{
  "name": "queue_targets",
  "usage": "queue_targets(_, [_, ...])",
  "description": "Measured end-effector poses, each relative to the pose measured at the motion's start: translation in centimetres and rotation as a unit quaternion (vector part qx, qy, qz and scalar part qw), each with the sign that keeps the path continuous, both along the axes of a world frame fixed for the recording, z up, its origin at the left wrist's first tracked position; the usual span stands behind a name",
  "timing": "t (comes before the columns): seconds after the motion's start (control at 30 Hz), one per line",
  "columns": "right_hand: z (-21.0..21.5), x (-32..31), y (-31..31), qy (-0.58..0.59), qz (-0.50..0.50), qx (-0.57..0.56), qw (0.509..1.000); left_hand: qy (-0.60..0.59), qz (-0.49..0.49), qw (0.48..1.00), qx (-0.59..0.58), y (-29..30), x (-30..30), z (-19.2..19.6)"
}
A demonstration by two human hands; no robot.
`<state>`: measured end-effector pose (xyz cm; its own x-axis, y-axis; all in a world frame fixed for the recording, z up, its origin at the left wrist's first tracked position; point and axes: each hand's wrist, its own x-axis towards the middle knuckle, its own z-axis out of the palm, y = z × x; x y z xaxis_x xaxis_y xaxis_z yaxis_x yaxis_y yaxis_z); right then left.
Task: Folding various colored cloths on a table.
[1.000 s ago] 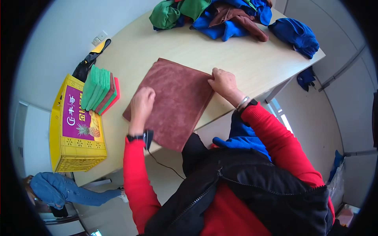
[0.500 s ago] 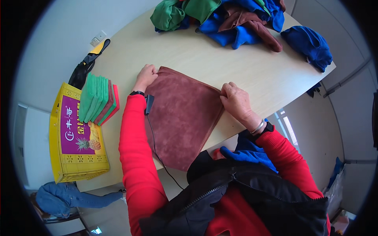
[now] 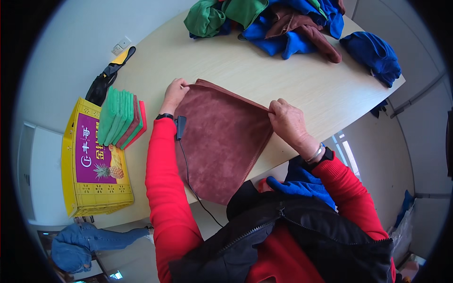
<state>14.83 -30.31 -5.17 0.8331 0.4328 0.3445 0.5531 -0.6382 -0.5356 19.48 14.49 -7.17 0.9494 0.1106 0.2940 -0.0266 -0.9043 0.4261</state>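
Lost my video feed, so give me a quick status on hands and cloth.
Left hand and right hand each pinch a far corner of the brown cloth. Cloth flat on table. Nothing in the way.

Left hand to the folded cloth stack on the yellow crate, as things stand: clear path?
Probably yes. The left hand grips the brown cloth's far corner, and only bare table lies between it and the stack of folded cloths. It would have to let go first.

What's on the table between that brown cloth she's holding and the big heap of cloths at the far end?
Nothing: the head view shows bare table between the brown cloth and the heap of cloths.
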Motion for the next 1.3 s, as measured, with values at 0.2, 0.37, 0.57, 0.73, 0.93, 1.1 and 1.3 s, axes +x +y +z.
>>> queue_targets(0.2, [-0.4,-0.4,-2.0,-0.013,-0.014,-0.008,1.000,0.121,-0.013,0.955,-0.269,-3.2,0.8,3.1])
queue_targets(0.37, [-1.1,-1.1,-1.9,-0.009,-0.009,-0.028,1.000,0.134,-0.089,0.954,-0.253,-5.0,2.6,2.0])
queue_targets(0.57, [0.3,-1.6,-2.6,0.046,-0.002,-0.063,0.997,0.133,-0.112,0.951,-0.254,-6.6,4.2,1.5])
queue_targets(0.73, [1.4,-2.2,-3.0,0.104,0.000,-0.078,0.991,0.173,-0.123,0.945,-0.250,-7.5,5.1,1.3])
queue_targets(0.93, [0.8,-2.6,-3.1,0.094,0.004,-0.066,0.993,0.138,-0.187,0.952,-0.197,-8.7,6.5,0.6])
queue_targets(1.1, [0.5,-3.2,-3.0,0.084,0.014,-0.038,0.996,0.150,-0.165,0.953,-0.204,-9.3,7.0,0.5])
queue_targets(1.3, [0.1,-2.8,-4.0,0.065,0.041,-0.017,0.997,0.122,-0.118,0.933,-0.316,-9.4,5.3,2.6])
